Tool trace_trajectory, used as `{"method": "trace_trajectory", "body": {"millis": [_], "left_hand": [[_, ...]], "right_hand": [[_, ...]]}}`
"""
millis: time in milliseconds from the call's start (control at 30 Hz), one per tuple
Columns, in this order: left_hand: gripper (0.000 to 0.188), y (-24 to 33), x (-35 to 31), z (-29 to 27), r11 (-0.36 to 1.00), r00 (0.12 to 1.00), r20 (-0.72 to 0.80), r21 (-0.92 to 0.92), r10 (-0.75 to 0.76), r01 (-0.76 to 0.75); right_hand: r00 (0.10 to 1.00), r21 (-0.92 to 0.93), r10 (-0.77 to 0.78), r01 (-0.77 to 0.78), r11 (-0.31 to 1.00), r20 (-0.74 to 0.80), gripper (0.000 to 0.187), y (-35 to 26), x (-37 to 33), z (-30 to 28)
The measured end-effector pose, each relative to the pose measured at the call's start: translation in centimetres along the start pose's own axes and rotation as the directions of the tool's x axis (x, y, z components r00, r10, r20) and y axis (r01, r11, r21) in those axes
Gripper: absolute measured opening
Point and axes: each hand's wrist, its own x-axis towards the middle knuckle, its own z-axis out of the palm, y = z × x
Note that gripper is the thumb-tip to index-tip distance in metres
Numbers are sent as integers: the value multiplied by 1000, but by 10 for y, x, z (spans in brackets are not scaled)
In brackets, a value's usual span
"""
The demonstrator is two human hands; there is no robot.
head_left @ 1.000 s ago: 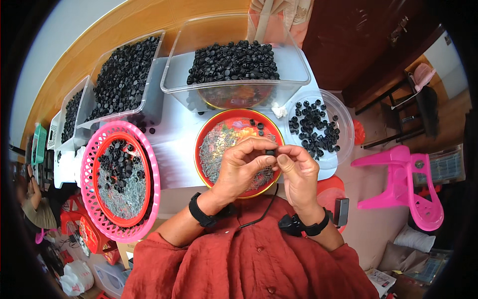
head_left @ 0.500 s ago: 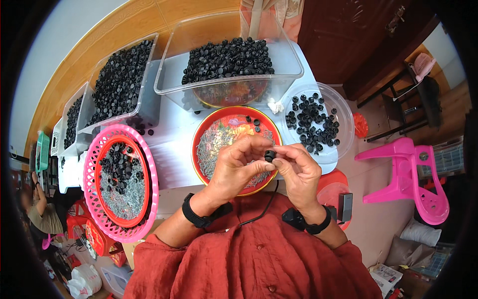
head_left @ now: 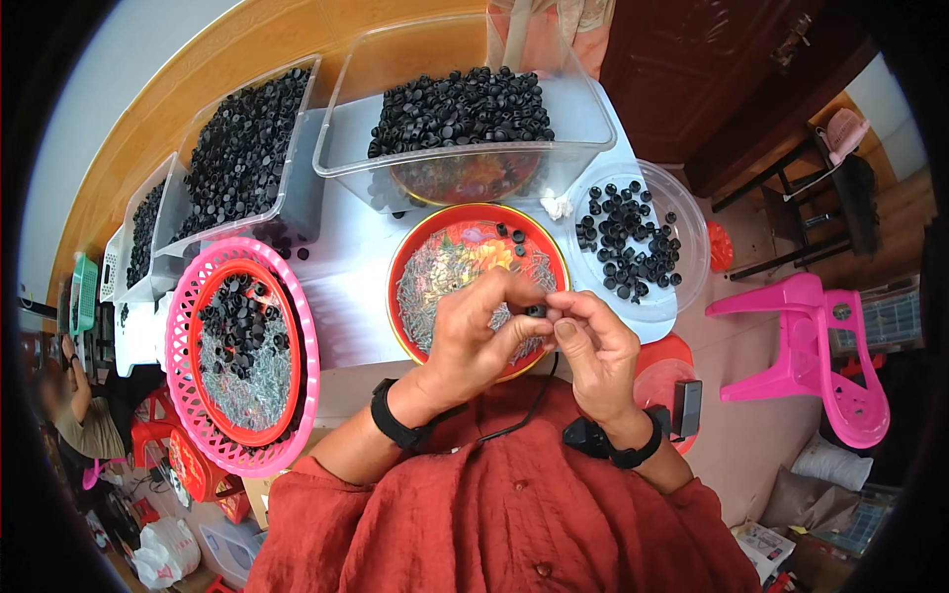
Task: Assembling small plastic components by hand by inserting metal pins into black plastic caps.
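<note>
Above the near right part of a round red tray (head_left: 565, 259) with a gold rim, my hands meet fingertip to fingertip. My left hand (head_left: 476, 334) pinches a small black plastic cap (head_left: 537, 310) between thumb and forefinger. The fingers of my right hand (head_left: 600, 358) close in a pinch right beside the cap; whatever lies between them is hidden. Many thin silvery screws (head_left: 423, 296) cover the tray's floor, and a few black caps (head_left: 519, 237) lie at its far right.
Behind the tray stands a clear plastic bin (head_left: 465, 158) of black parts, with another full bin (head_left: 287, 188) to its left. A round clear dish (head_left: 696, 247) holds black caps on the right. At left, a pink basket (head_left: 180, 346) carries a red tray (head_left: 297, 390) with screws and caps.
My right thumb and fingers have shifted over the cap, which shows less now. The view has moved slightly, so the table's things sit a little further right.
</note>
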Motion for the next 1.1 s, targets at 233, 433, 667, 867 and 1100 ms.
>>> {"method": "trace_trajectory", "body": {"millis": [233,433,667,867,1100], "left_hand": [[18,-12,13,-28,751,925,43,-570,-378,334],[12,5,54,-45,936,928,-243,-279,-283,213],[13,-30,107,-68,937,931,-356,291,-83,195],[15,-47,114,-69,730,960,-278,661,23,174],[8,-19,44,-36,779,975,-53,593,-215,204]], "right_hand": [[992,26,105,-103,994,-71,23,10,9,-11],[995,-300,-48,21,954,-84,15,16,21,-24],[940,-758,-168,340,557,298,13,29,58,-32],[866,-827,-148,501,256,478,22,57,81,-17],[834,-814,-75,550,188,546,8,63,89,-18]]}}
